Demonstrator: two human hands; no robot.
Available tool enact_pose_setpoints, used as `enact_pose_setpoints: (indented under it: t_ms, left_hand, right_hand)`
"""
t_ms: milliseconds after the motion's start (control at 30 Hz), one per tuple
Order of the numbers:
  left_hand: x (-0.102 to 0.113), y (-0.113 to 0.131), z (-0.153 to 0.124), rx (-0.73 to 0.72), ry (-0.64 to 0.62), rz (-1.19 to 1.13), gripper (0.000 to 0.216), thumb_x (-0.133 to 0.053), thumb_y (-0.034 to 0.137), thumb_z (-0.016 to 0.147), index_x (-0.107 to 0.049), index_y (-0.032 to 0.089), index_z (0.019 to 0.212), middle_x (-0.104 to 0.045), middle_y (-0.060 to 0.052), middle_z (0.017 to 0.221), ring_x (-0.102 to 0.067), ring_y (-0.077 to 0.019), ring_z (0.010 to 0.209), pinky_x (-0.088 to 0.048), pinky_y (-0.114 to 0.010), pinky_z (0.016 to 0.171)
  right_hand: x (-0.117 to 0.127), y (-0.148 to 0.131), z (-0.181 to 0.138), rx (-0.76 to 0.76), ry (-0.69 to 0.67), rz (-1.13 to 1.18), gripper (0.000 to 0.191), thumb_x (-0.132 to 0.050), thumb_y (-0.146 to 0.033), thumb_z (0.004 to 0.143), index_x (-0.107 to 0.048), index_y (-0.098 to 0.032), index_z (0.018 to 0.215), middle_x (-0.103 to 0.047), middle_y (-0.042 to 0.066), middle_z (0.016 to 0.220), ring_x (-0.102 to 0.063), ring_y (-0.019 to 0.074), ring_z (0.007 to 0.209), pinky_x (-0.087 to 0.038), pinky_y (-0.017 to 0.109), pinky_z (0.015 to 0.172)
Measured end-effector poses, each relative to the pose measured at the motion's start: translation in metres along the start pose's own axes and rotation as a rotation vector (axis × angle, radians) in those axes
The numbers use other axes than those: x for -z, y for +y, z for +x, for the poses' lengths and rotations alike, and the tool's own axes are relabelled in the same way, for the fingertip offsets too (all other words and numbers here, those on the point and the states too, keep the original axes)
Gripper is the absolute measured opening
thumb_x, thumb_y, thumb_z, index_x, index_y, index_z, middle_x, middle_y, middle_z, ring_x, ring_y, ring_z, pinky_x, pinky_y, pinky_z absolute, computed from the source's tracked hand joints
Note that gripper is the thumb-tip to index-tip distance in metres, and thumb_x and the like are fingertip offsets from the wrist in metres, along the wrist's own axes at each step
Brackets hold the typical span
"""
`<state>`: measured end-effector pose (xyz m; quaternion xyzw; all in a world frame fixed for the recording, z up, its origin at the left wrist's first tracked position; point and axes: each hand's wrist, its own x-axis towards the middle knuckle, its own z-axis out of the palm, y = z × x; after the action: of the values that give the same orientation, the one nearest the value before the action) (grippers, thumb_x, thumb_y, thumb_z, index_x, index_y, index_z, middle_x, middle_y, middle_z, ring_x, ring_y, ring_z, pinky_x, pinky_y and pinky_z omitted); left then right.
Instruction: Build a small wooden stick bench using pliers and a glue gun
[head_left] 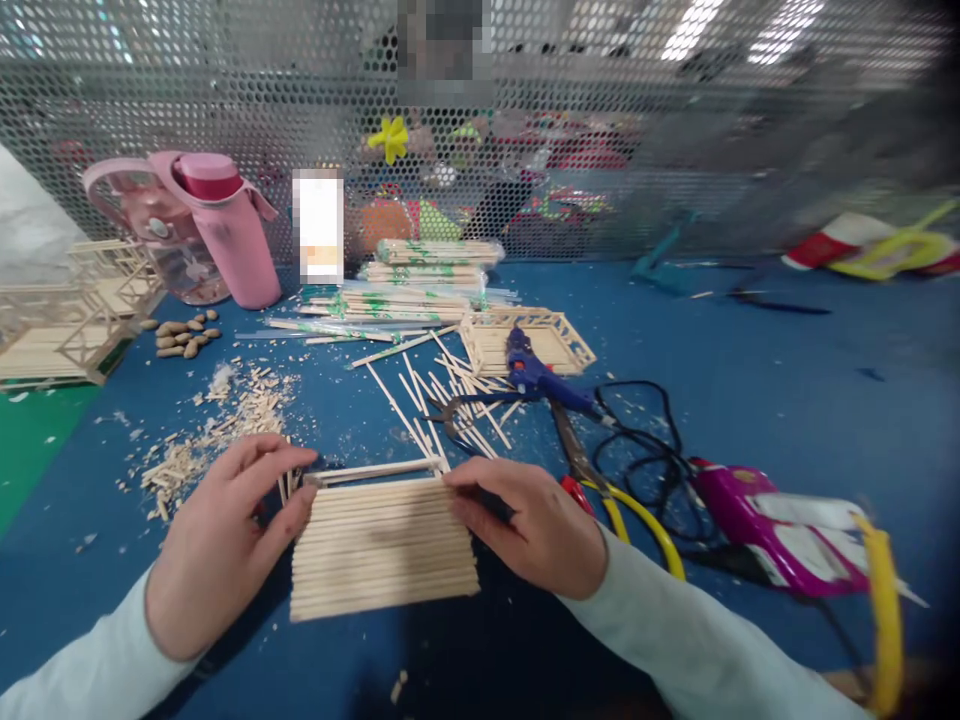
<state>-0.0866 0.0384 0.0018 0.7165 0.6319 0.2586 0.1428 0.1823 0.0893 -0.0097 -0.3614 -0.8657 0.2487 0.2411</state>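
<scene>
A flat panel of thin wooden sticks (386, 550), laid side by side, is in front of me with a narrow stick frame (375, 468) standing along its far edge. My left hand (232, 535) pinches the far left corner between thumb and fingers. At the far right corner, the thumb and forefinger of my right hand (529, 515) are closed on the panel's edge. The exact contact under the fingertips is partly hidden. Beyond the panel lie loose sticks (416, 400), pliers (450, 410) and a blue glue gun (547, 375), its nozzle over a small stick tray (495, 350).
Stick scraps (247, 415) and peanuts (184, 335) lie at left, near stick models (52, 330) and a pink bottle (236, 240). Wrapped stick bundles (427, 275) are stacked behind. Yellow-handled cutters (652, 520), a black cord (667, 420) and a purple tool (765, 525) lie at right.
</scene>
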Motion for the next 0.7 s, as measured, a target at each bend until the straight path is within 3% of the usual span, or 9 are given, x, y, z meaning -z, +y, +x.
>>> enact_pose_setpoints:
  t_ms: [100,167,233,300,400,500,600,700]
  left_hand:
    - [0.003,0.014,-0.002,-0.375,-0.044,0.248,0.027,-0.041,0.019,0.085,-0.065,0.027,0.097,-0.065,-0.005,0.105,-0.055,-0.0218,0.095,-0.041,-0.037,0.083]
    - [-0.001,0.027,-0.004,-0.467,-0.053,0.336,0.032,-0.037,0.015,0.085,-0.064,0.026,0.099,-0.065,-0.004,0.110,-0.054,-0.0221,0.100,-0.038,-0.039,0.089]
    - [-0.010,0.042,-0.007,-0.532,-0.006,0.397,0.033,-0.038,0.021,0.084,-0.063,0.024,0.106,-0.062,-0.006,0.119,-0.051,-0.0246,0.108,-0.033,-0.042,0.095]
    - [-0.022,0.053,-0.011,-0.613,0.015,0.457,0.044,-0.043,0.040,0.082,-0.057,0.019,0.118,-0.055,-0.011,0.128,-0.045,-0.0297,0.117,-0.031,-0.045,0.096]
    - [-0.041,0.058,-0.017,-0.641,0.028,0.512,0.063,-0.042,0.059,0.077,-0.056,0.016,0.121,-0.052,-0.014,0.131,-0.042,-0.0329,0.120,-0.024,-0.048,0.098]
    - [-0.052,0.055,-0.019,-0.608,0.031,0.524,0.051,-0.038,0.048,0.084,-0.061,0.016,0.116,-0.056,-0.013,0.127,-0.047,-0.0309,0.116,-0.019,-0.048,0.099]
    - [-0.055,0.051,-0.018,-0.612,0.052,0.511,0.045,-0.034,0.038,0.088,-0.063,0.015,0.113,-0.059,-0.011,0.123,-0.050,-0.0296,0.112,-0.019,-0.047,0.099]
    - [-0.055,0.052,-0.017,-0.626,0.067,0.505,0.043,-0.033,0.032,0.088,-0.063,0.015,0.113,-0.060,-0.011,0.123,-0.051,-0.0295,0.111,-0.019,-0.047,0.098]
  right_hand:
    - [0.000,-0.001,0.000,0.021,0.004,-0.018,0.013,-0.047,-0.024,0.085,-0.058,-0.018,0.089,-0.067,0.004,0.075,-0.061,0.0130,0.065,-0.045,0.023,0.062]
    - [0.000,-0.002,0.000,0.028,0.006,-0.033,0.013,-0.046,-0.023,0.085,-0.057,-0.018,0.089,-0.066,0.004,0.073,-0.059,0.0129,0.064,-0.044,0.023,0.062]
    - [0.000,-0.002,0.000,0.030,0.002,-0.033,0.013,-0.046,-0.023,0.085,-0.057,-0.019,0.089,-0.065,0.003,0.072,-0.058,0.0126,0.063,-0.043,0.023,0.062]
    - [0.000,-0.002,-0.001,0.030,0.005,-0.036,0.013,-0.046,-0.024,0.086,-0.058,-0.019,0.089,-0.064,0.002,0.071,-0.058,0.0124,0.063,-0.042,0.022,0.062]
    - [-0.003,-0.003,-0.003,0.030,0.028,-0.058,0.013,-0.047,-0.025,0.086,-0.058,-0.019,0.088,-0.065,0.002,0.072,-0.058,0.0126,0.064,-0.042,0.022,0.062]
    - [-0.002,-0.006,-0.005,0.020,0.018,-0.065,0.012,-0.048,-0.025,0.086,-0.059,-0.020,0.088,-0.066,0.001,0.071,-0.058,0.0127,0.064,-0.042,0.023,0.063]
    - [0.017,-0.004,-0.003,-0.021,0.012,-0.036,0.019,-0.050,-0.027,0.085,-0.059,-0.020,0.099,-0.068,0.001,0.077,-0.061,0.0126,0.068,-0.044,0.022,0.066]
    - [0.051,0.012,0.007,-0.211,0.173,-0.115,0.028,-0.043,-0.024,0.087,-0.055,-0.018,0.112,-0.069,0.002,0.080,-0.062,0.0134,0.071,-0.046,0.024,0.071]
